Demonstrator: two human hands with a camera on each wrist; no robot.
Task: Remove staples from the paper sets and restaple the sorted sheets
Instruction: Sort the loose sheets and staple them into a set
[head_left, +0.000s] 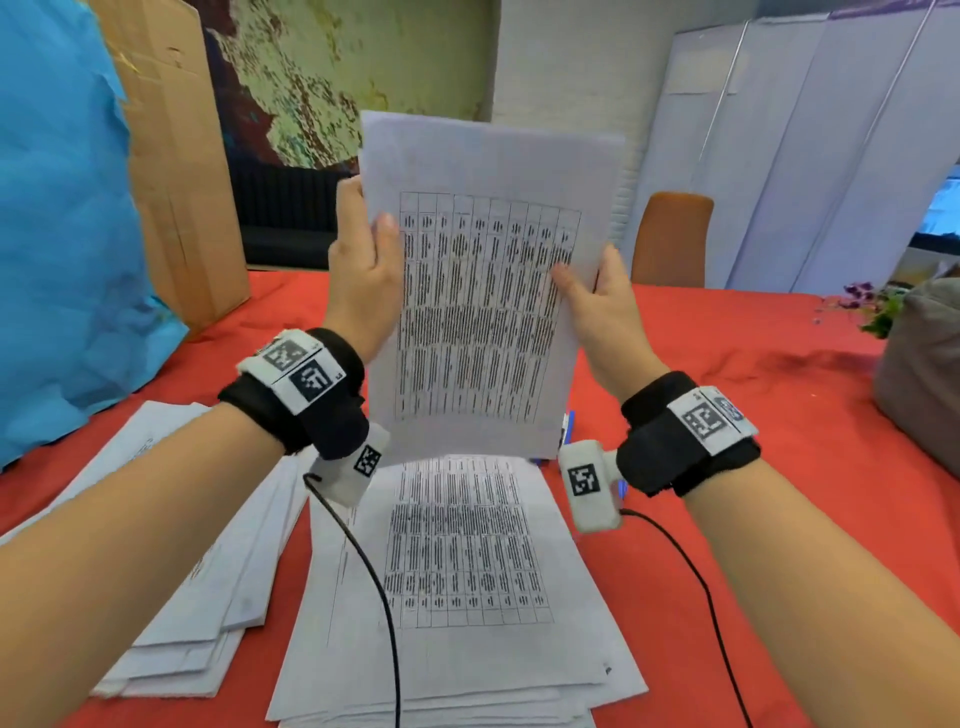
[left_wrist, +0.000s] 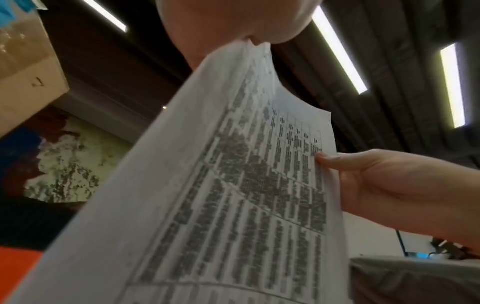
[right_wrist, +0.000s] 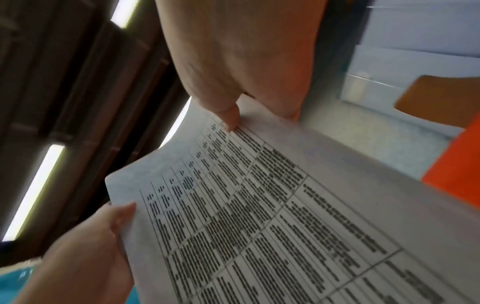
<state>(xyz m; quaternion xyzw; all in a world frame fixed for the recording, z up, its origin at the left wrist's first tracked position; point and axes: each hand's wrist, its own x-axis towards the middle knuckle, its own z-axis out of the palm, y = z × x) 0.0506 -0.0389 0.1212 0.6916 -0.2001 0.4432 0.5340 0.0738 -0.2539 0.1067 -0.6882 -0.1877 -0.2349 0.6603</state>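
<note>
I hold a paper set upright above the table, its printed table facing me. My left hand pinches its left edge, thumb on the front. My right hand pinches the right edge the same way. The left wrist view shows the paper set from below, with the right hand at its far edge. In the right wrist view the paper set is pinched by the right hand, and the left hand grips the opposite side. No staple or stapler shows clearly.
A stack of printed sheets lies on the red table under my hands, and a fanned pile sits to its left. A cardboard box and blue wrapping stand left; a grey cushion lies right; an orange chair is behind.
</note>
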